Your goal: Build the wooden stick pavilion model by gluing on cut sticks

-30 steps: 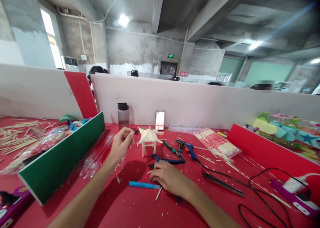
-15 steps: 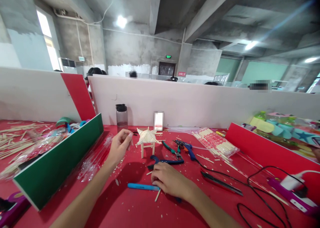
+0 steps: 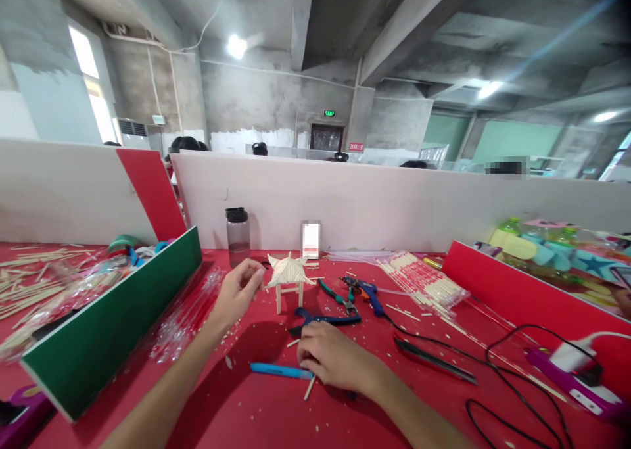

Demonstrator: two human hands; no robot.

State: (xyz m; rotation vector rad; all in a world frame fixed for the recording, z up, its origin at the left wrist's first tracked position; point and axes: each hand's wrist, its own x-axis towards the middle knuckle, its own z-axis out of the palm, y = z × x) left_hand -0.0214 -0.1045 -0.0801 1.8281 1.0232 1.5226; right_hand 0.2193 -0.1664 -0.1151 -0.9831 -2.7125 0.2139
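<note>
My left hand [image 3: 240,290] is raised just left of a small pavilion model [image 3: 290,279] made of thin wooden sticks, with a pointed roof on legs. Its thumb and fingertips are pinched together; anything between them is too small to make out. My right hand [image 3: 335,357] rests low over the table with its fingers curled down, and what lies under them is hidden. By those fingertips are the end of a blue pen-like tool [image 3: 279,370] and a short stick [image 3: 309,388]. Just beyond the right hand lie dark blue pliers [image 3: 330,319].
Green-handled pliers [image 3: 335,293], a blue glue gun [image 3: 369,296] and a black cutter knife [image 3: 434,360] lie to the right. Packed sticks [image 3: 428,281] sit farther back. A bottle [image 3: 238,235] stands by the white partition [image 3: 394,206]. A green board [image 3: 118,324] borders the left.
The view has shifted slightly. My left hand stays beside the pavilion with its fingers turned a little; my right hand keeps its place by the blue tool.
</note>
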